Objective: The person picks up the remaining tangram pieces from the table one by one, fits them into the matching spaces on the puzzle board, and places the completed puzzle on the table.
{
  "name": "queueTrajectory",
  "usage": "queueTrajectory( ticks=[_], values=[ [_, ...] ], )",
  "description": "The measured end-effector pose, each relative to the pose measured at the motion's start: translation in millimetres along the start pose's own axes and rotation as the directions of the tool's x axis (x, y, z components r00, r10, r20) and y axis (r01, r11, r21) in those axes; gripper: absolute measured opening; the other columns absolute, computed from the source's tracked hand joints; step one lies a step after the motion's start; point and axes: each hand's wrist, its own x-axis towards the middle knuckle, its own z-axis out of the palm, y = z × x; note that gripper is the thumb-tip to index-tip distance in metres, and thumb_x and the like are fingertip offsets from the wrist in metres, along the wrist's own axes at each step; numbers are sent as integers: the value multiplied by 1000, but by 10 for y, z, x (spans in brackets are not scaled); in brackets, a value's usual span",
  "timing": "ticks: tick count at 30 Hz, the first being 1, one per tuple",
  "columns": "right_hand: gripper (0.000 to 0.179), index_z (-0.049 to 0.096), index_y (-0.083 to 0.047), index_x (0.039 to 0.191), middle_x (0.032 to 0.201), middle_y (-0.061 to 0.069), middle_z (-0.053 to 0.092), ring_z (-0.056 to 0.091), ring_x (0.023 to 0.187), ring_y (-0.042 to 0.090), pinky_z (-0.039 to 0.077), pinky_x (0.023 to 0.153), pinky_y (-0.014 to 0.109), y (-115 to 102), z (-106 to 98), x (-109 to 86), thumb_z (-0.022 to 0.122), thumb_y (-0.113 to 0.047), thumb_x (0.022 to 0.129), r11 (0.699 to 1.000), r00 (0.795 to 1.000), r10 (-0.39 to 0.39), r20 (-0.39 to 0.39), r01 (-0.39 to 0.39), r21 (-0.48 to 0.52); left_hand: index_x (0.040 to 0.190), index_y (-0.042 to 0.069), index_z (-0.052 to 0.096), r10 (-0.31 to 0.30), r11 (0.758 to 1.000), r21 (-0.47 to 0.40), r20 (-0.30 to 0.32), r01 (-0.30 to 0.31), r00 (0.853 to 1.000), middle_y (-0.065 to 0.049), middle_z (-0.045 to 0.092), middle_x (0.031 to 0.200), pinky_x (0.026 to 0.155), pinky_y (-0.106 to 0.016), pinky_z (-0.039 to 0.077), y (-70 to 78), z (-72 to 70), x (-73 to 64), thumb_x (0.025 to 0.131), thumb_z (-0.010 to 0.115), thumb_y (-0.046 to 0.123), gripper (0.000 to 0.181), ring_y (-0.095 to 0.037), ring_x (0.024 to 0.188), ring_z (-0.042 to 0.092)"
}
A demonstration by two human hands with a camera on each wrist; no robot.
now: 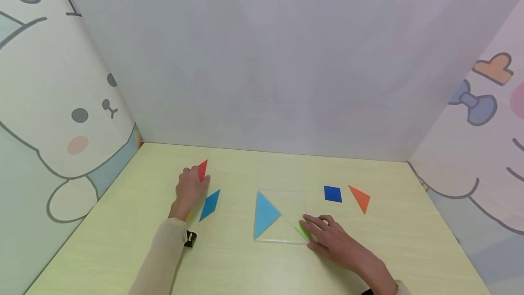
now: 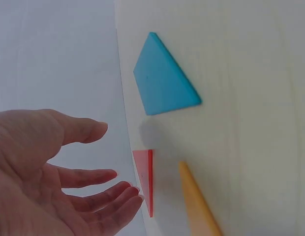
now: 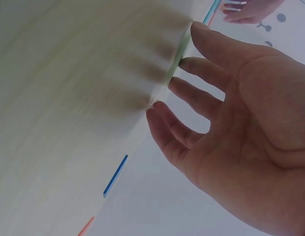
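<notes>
My left hand [image 1: 190, 190] hovers over the left of the table, fingers loosely bent, beside a red triangle [image 1: 203, 170]. In the left wrist view a gap shows between thumb and fingers with nothing gripped; whether a fingertip touches the red triangle [image 2: 144, 179] I cannot tell. My right hand [image 1: 333, 242] rests its fingertips on a green piece [image 1: 302, 230] at the lower right corner of a clear square tray [image 1: 282, 242]. The hand partly hides that piece. A large light-blue triangle [image 1: 265, 215] lies along the tray's left side.
Near the left hand lie a blue parallelogram [image 1: 210, 205] and an orange-yellow piece [image 2: 197, 204], mostly covered by the wrist in the head view. A dark blue square [image 1: 333, 194] and an orange triangle [image 1: 361, 198] lie right of the tray. Walls enclose the table's back and sides.
</notes>
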Motion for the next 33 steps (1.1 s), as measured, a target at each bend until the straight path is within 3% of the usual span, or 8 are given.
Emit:
queueTrajectory(
  ticks=[16,33],
  values=[
    [52,55,-6,147,148,14,54,53,120,34,50,93,54,13,4,7,68,-23,100,1000,1000,11,17,-11,14,139,-15,41,-33,999,28,32,32,999,-36,45,124,90,-58,52,-113,-32,84,102,63,25,59,-48,116,44],
    [51,55,-7,146,147,13,55,54,119,33,51,91,53,23,16,4,68,-25,100,1000,1000,-2,-1,2,1,125,-19,46,-17,997,78,40,14,999,-35,41,119,86,-53,49,-171,-41,108,100,68,21,53,-48,109,43]
  ],
)
